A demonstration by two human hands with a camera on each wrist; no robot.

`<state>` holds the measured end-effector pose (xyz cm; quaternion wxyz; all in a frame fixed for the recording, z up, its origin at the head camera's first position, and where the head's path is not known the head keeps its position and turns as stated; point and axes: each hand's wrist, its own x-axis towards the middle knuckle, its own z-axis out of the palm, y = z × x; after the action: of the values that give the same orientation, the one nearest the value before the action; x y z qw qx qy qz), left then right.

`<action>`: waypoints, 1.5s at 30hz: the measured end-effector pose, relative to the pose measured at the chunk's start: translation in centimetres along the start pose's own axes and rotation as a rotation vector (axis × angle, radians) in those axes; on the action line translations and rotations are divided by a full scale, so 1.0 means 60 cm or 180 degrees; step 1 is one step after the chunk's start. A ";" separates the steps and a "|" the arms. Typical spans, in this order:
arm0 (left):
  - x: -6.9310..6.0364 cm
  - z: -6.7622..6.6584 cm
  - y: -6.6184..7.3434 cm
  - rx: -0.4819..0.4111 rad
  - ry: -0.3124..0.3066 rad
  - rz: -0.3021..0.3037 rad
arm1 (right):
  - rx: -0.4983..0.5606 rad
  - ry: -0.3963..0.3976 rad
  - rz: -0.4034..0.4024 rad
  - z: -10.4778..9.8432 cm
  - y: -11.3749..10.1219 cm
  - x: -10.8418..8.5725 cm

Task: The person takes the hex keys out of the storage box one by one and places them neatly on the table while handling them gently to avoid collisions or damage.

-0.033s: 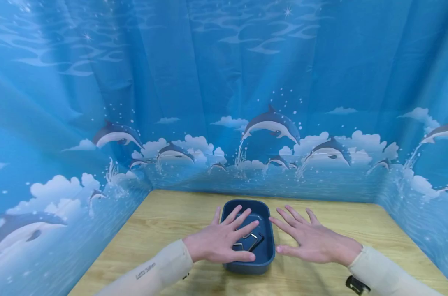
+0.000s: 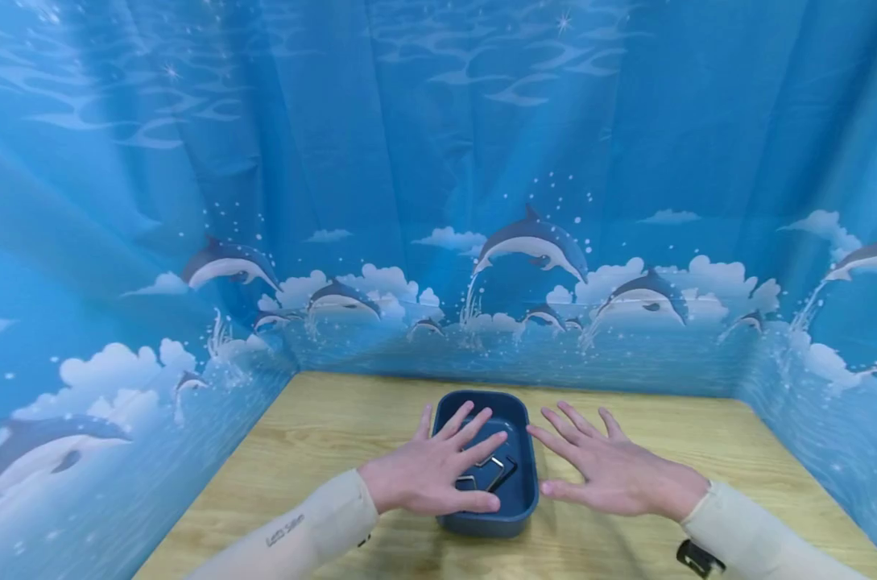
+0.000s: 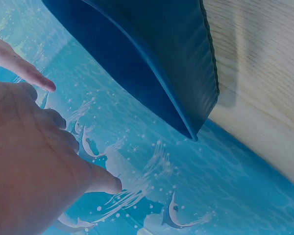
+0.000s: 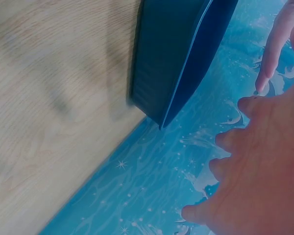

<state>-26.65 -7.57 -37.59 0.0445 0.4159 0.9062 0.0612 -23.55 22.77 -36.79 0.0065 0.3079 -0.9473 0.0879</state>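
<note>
A dark blue rectangular bin (image 2: 486, 528) stands on the wooden table. Several thin, bent pieces (image 2: 506, 474), black and silvery, lie on its floor; the left hand partly covers them, and their exact kind cannot be made out. Over the bin's left part, my left hand (image 2: 438, 475) is spread with fingers straight, holding nothing. My right hand (image 2: 619, 475) hovers just right of the bin, also spread and holding nothing. Both wrist views show the bin's ribbed outer side (image 3: 181, 63) apart from the hands.
Wood-grain tabletop (image 2: 322, 451) surrounds the bin. A blue curtain (image 2: 424, 201) printed with dolphins and clouds closes off the back and both sides. A small black clip-like thing (image 2: 699, 557) sits under the right sleeve.
</note>
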 end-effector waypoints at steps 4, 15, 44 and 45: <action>0.000 -0.003 0.001 0.0007 0.0010 0.0008 | -0.0045 0.0018 -0.0007 -0.001 -0.001 -0.001; -0.003 -0.001 0.000 0.0063 -0.0032 -0.0052 | -0.0039 0.0016 -0.0042 0.004 -0.003 -0.003; 0.008 0.003 -0.023 -0.0117 -0.0036 -0.0299 | -0.0110 0.0107 -0.0010 -0.002 0.004 0.003; 0.008 0.003 -0.027 -0.0108 -0.0025 -0.0314 | -0.0145 0.0137 0.0000 -0.002 0.006 0.005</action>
<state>-28.14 -8.22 -38.01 0.0581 0.3701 0.9243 0.0726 -23.98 22.90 -36.70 0.0340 0.3058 -0.9487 0.0729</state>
